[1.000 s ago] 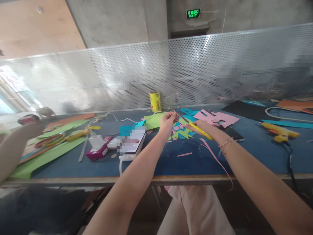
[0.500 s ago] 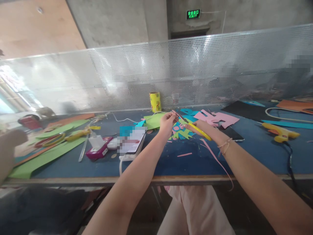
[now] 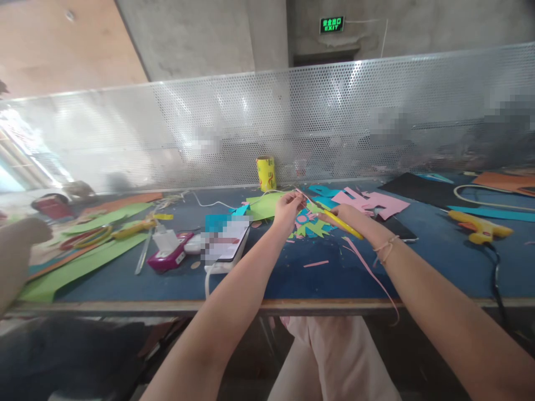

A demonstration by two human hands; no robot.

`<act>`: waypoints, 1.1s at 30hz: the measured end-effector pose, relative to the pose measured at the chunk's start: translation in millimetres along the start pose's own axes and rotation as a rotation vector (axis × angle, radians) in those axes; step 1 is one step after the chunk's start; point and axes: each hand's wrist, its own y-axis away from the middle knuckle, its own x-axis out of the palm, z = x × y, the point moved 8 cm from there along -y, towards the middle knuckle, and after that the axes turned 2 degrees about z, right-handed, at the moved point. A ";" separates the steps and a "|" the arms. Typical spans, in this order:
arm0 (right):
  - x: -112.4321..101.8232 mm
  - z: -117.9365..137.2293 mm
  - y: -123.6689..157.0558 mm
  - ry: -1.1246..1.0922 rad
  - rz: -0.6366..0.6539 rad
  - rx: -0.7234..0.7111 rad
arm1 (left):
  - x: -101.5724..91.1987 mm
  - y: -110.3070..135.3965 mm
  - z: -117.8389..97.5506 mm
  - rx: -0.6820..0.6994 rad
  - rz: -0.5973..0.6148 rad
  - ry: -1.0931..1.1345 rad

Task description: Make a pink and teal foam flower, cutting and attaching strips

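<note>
My right hand (image 3: 340, 214) is closed on yellow-handled scissors (image 3: 348, 225), whose blades point up and left toward my other hand. Pinched in the closed fingers of my left hand (image 3: 290, 205) is a small piece of pink paper (image 3: 301, 194), largely hidden by the fingers. Beneath both hands lies a heap of green, pink and blue paper scraps (image 3: 314, 227). Cut pink sheets (image 3: 387, 203) lie just beyond my right hand, partly over a dark phone (image 3: 397, 229). A long pink strip (image 3: 370, 267) hangs over the table's front edge.
A lit phone (image 3: 229, 239) rests on a white box to the left, near a purple power strip (image 3: 167, 256). A yellow glue gun (image 3: 480, 224) lies at right. The yellow roll (image 3: 266, 174) stands before the perforated screen (image 3: 217, 122). Another person's arm (image 3: 20, 256) reaches in at far left.
Both hands stay almost in the same place, with the scissors still against the pink paper. The view has shifted very slightly.
</note>
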 end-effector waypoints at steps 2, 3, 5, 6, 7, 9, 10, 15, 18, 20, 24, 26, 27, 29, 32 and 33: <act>0.6 -0.5 -0.3 -0.026 -0.005 -0.011 | 0.7 0.2 0.0 0.001 0.003 0.005; 1.0 -0.4 -0.4 -0.041 -0.007 -0.018 | 1.3 0.4 0.2 -0.001 0.005 0.003; 1.6 0.4 -0.4 -0.066 -0.010 -0.036 | 3.1 1.3 0.6 -0.007 0.016 -0.001; 1.9 0.8 -0.3 -0.075 -0.010 -0.042 | 4.2 1.8 0.8 -0.010 0.025 -0.002; 2.0 1.1 0.0 -0.081 -0.011 -0.044 | 5.1 2.2 0.8 -0.011 0.032 -0.002; 1.2 1.8 0.7 -0.079 -0.018 -0.042 | 5.4 2.9 0.5 -0.010 0.030 -0.001; 0.2 2.4 1.1 -0.071 -0.024 -0.041 | 5.1 3.1 0.3 -0.011 0.024 -0.003; -4.1 3.9 2.9 -0.025 -0.005 0.015 | 4.5 3.4 -0.1 -0.012 0.017 -0.013; -1.9 -0.2 3.4 -0.036 0.052 0.089 | 5.3 3.9 -0.6 -0.005 0.032 -0.004; -0.8 -2.5 3.0 -0.050 0.064 0.107 | 5.5 4.1 -0.7 -0.006 0.034 -0.001; 2.0 -5.9 0.7 -0.081 0.066 0.094 | 5.2 4.2 -0.5 -0.016 0.023 -0.012; 3.4 -6.6 -0.3 -0.096 0.066 0.080 | 7.0 4.2 0.1 -0.023 0.040 -0.016; 3.6 -6.2 -0.8 -0.103 0.062 0.066 | 8.2 4.2 0.8 -0.029 0.051 -0.019; 3.7 -4.4 -1.4 -0.113 0.054 0.031 | 9.9 4.4 2.7 -0.042 0.067 -0.033; 3.4 -2.7 -1.3 -0.113 0.050 0.010 | 10.0 4.4 4.2 -0.046 0.065 -0.044; 3.1 -2.6 -1.0 -0.106 0.051 0.016 | 10.1 4.4 4.3 -0.043 0.068 -0.041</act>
